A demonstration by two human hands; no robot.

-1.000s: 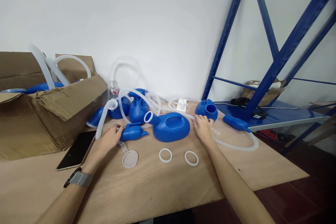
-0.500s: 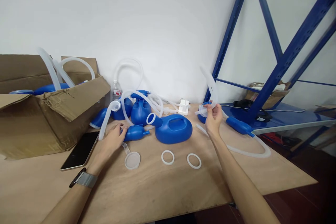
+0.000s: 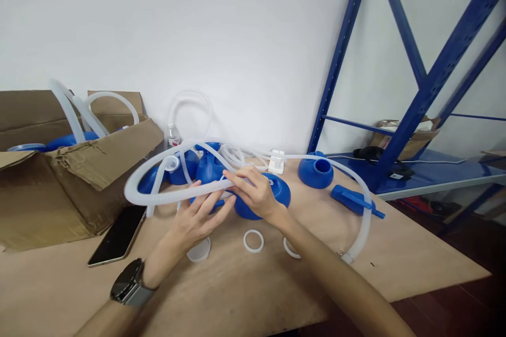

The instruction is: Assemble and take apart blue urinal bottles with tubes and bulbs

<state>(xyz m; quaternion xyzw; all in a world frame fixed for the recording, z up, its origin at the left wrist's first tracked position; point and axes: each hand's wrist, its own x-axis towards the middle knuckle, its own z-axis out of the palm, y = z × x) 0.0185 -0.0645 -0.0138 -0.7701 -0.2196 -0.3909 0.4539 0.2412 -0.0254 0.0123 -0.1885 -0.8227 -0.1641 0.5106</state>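
Both hands meet over the middle of the counter on one long translucent hose. Right hand has thumb and fingers closed in a pinch on it. Left hand, the one with the watch, is a lot looser: fingers mostly stretched out, tips against the hose from below, not wrapped around it as far as I can see. Between the two hands the hose runs pretty much side to side, rising a bit toward the right hand. Left of the left hand it swings out into a big loop, comes back over the top of both hands, then arcs way off to the right and drops so its far end sits on the counter well right of the right hand. So the loop is on the left hand's side and the loose end on the right hand's side. Just behind the right hand is a blue jug, and just in front of both hands lie a white ring and a clear cap. A phone lies off to the left of the left hand, beside a cardboard box.
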